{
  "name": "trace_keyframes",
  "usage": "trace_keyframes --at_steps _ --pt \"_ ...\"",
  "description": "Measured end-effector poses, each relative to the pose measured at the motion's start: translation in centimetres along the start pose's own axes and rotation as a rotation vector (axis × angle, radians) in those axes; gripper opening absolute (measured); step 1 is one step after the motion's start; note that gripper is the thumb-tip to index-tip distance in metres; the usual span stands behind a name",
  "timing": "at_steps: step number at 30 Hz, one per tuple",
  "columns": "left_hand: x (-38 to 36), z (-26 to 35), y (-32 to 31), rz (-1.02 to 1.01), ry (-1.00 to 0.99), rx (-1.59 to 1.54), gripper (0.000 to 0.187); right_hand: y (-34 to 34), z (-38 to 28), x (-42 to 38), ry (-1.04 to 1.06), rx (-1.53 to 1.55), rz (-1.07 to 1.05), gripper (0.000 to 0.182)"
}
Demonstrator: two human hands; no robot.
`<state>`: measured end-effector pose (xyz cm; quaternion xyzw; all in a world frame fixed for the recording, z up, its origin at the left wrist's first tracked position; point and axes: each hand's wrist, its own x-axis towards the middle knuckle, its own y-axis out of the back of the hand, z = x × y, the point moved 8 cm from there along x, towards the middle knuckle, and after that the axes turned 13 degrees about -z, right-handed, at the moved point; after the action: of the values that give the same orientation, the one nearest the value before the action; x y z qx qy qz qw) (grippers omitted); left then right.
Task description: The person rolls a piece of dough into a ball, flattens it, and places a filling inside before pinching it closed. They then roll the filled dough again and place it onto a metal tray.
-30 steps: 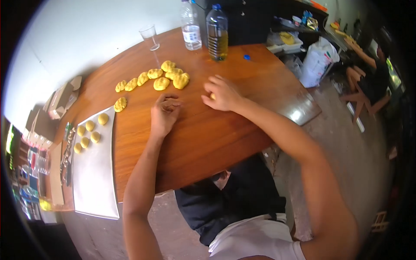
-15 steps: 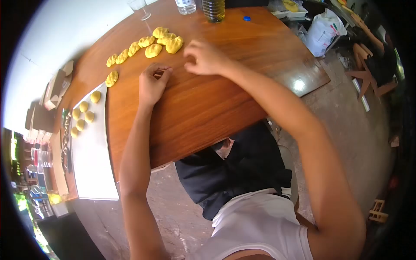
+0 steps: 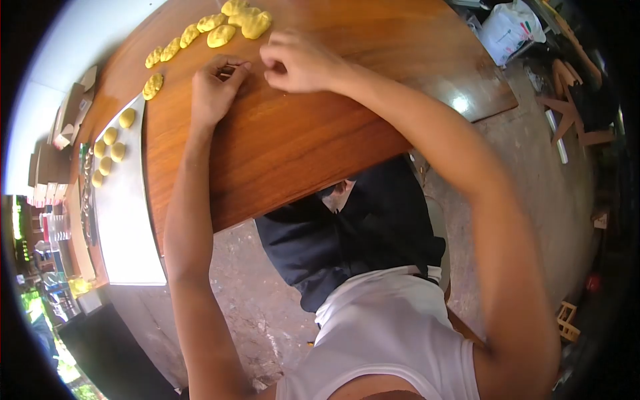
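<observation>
My left hand [image 3: 217, 90] rests on the wooden table [image 3: 320, 133], its fingers curled towards the thumb. My right hand [image 3: 300, 63] is just to the right of it, fingers bent inward and fingertips facing the left hand. What either hand holds, if anything, is hidden or too small to make out. Beyond them lie several lumpy yellow dough pieces [image 3: 221, 36], touching neither hand. One more dough piece [image 3: 153, 87] lies left of my left hand, by the corner of a white sheet [image 3: 127, 227]. Several smooth round dough balls [image 3: 118, 152] sit on that sheet.
Cardboard boxes [image 3: 53, 163] stand along the wall at the left. A white plastic bag [image 3: 512, 32] is past the table's far right corner. A small wooden stand [image 3: 567, 323] is on the floor at lower right. The table's near edge runs just before my lap.
The camera view has tilted, so the table sits higher and further left, and the glass and bottles have left the frame. Both hands stay curled in nearly the same place over the table.
</observation>
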<state>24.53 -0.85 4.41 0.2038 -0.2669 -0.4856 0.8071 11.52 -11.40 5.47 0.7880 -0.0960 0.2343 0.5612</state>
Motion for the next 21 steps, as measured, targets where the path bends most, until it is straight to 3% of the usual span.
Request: trace_keyframes --at_steps 4,6,8,10,12,15,18,19,21 --pt "0.0 0.1 0.2 -0.024 0.066 0.159 0.02 2.3 -2.5 -5.4 0.197 -0.015 0.01 0.016" --pt "0.3 -0.2 0.0 -0.014 -0.009 0.211 0.022 2.7 1.3 -5.1 -0.008 -0.127 -0.095 0.015" --pt "0.6 0.6 -0.1 0.001 -0.1 0.195 0.027 3.1 2.9 -2.5 -0.064 -0.195 -0.033 0.021" --pt "0.5 0.6 -0.3 -0.031 -0.039 0.202 0.026 1.1 3.8 0.5 -0.155 -0.087 -0.016 0.024" --pt "0.2 0.1 0.3 -0.014 -0.023 0.132 0.025 -2.1 2.1 1.9 -0.074 -0.114 0.066 0.015" --pt "0.1 -0.1 0.1 -0.006 -0.052 0.049 0.026 -0.2 -4.3 -2.8 0.156 -0.054 0.01 0.016" --pt "0.1 0.2 0.1 -0.002 -0.057 0.185 0.028 3.0 -3.1 -6.2 0.151 -0.05 0.022 0.02" --pt "0.0 0.4 -0.3 -0.068 0.047 0.15 0.022 3.1 -0.6 -5.5 0.044 -0.137 -0.047 0.02" --pt "0.1 0.3 -0.1 -0.038 0.049 0.197 0.023 3.2 2.3 -4.1 -0.084 -0.237 -0.099 0.021"
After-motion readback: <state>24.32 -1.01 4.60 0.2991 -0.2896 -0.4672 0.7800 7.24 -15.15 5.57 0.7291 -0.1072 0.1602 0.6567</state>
